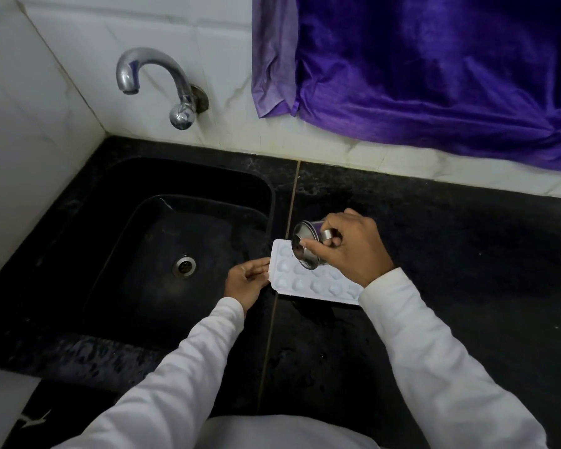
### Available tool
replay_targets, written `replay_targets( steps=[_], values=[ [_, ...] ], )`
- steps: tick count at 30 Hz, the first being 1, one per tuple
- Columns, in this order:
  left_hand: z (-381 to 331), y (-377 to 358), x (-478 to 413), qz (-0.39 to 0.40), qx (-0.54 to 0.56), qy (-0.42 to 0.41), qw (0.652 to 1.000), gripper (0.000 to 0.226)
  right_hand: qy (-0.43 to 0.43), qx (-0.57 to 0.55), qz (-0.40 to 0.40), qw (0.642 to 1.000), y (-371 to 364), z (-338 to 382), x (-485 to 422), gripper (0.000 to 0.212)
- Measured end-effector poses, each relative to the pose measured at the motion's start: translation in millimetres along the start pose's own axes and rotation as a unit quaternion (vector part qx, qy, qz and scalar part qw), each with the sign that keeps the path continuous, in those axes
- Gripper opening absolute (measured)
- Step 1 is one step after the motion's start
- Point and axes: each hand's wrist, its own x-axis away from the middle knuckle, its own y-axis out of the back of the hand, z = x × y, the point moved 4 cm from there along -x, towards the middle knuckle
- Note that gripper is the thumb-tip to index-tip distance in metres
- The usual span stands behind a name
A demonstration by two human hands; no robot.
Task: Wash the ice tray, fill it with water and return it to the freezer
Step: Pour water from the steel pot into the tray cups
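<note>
Right of the sink [136,251], the ice tray [308,282] lies lengthwise left-to-right on the counter [450,254]; the left hand [245,281] pinches its left end, and the right hand [353,247] grips a steel cup [305,249] tilted over that end.

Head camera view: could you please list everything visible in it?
White plastic ice tray: one, white, on counter beside sink.
Shiny steel cup: one, silver, tilted over tray.
Chrome wall tap: one, silver, above sink.
Black stone sink: one, black, left.
Round metal drain: one, silver, sink floor.
Black stone counter: one, black, right.
Purple cloth: one, purple, upper right.
Left hand: holds tray's left end.
Right hand: grips cup.
</note>
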Motion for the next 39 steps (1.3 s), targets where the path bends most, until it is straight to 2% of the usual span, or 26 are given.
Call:
replay_targets(
  steps=[20,31,39],
  values=[
    [0.8,-0.5,-0.2,0.001,0.016,0.003,1.000,0.032,0.010,0.032,0.025,0.999,-4.3,4.0,-5.4,0.043],
    [1.7,-0.5,-0.3,-0.001,0.017,0.004,1.000,0.031,-0.054,-0.049,-0.049,0.996,6.4,-0.5,9.6,0.043],
    [1.7,-1.0,0.6,-0.002,0.018,0.000,1.000,0.032,-0.047,-0.045,-0.034,0.997,2.8,0.6,22.8,0.042]
  ],
)
